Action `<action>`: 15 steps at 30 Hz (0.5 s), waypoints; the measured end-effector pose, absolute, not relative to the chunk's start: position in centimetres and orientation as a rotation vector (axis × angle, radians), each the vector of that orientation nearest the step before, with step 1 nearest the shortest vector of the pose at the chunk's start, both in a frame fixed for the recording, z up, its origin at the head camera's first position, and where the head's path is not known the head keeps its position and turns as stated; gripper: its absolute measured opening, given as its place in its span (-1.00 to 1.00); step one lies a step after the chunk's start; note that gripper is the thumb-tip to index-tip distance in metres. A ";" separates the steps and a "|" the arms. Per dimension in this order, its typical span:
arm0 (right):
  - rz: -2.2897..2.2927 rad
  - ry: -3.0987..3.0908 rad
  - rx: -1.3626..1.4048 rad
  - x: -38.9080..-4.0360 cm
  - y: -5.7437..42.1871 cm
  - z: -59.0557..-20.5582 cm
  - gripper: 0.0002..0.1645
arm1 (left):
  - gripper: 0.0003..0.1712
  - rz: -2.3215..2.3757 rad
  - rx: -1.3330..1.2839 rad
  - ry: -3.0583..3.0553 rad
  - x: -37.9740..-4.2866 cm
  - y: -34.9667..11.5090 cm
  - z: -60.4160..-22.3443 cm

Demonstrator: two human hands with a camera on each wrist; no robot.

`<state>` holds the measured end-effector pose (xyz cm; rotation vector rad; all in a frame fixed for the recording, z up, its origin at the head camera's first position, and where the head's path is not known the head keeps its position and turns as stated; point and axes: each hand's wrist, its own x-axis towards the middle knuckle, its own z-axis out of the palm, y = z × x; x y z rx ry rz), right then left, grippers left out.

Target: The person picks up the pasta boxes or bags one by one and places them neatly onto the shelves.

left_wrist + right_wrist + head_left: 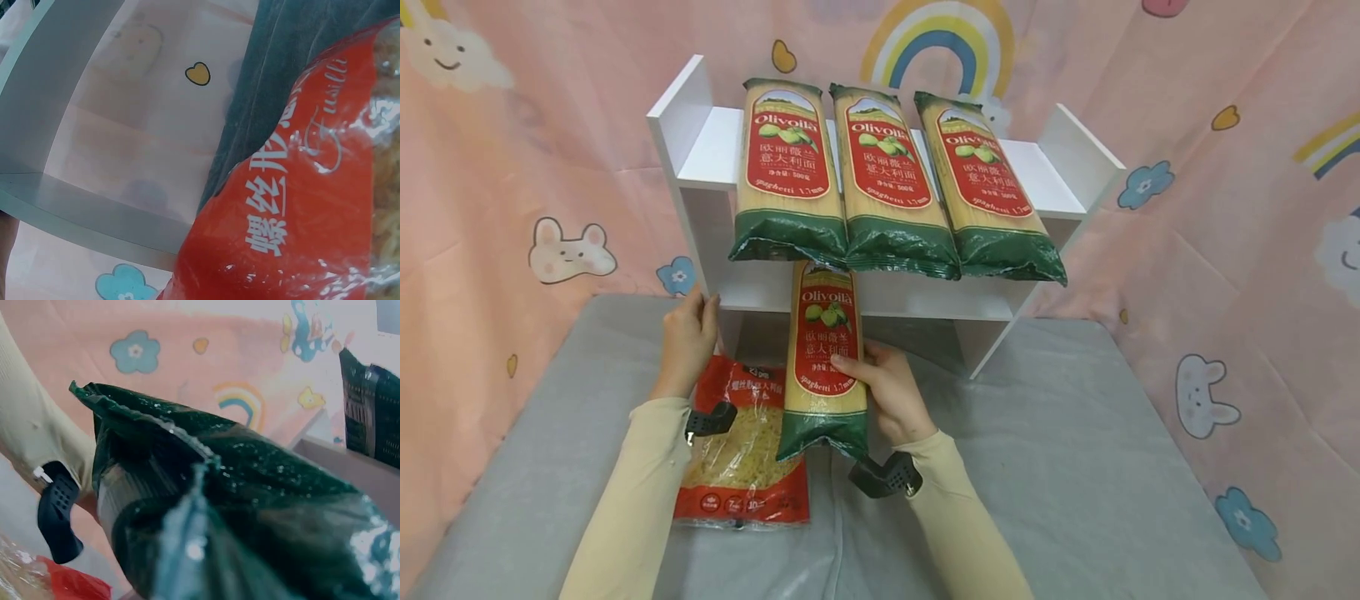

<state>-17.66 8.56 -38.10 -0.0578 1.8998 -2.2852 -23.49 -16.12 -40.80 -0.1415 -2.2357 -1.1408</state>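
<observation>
My right hand point(891, 387) grips a pack of spaghetti point(823, 400) by its right side, thumb across the red label. The pack's upper end reaches onto the lower board of a white shelf point(748, 292), beneath the packs above. In the right wrist view the green wrapper end of the spaghetti pack point(250, 481) fills the middle. My left hand point(688, 342) holds the front edge of the shelf's left side panel; part of its fingers is hidden. Below it lies a red bag of fusilli point(741, 450), seen close up in the left wrist view.
Three more spaghetti packs, a left one point(788, 167), a middle one point(891, 175) and a right one point(988, 183), lean side by side on the top board, their green ends jutting over its front. A grey cloth point(1075, 467) covers the table. Behind hangs a pink patterned curtain point(587, 108).
</observation>
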 end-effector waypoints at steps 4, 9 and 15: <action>-2.321 1.903 -0.015 -18.7 8.1 -38.3 -0.56 | -0.79 -1.138 -0.138 -2.239 -23.5 -16.1 -40.8; -2.389 1.869 0.103 -19.6 7.4 -38.6 -0.58 | -0.78 -1.147 -0.137 -2.253 -23.5 -16.0 -40.8; -2.504 1.774 0.192 -20.8 6.6 -38.6 -0.57 | -0.76 -1.166 -0.126 -2.240 -23.6 -16.1 -40.9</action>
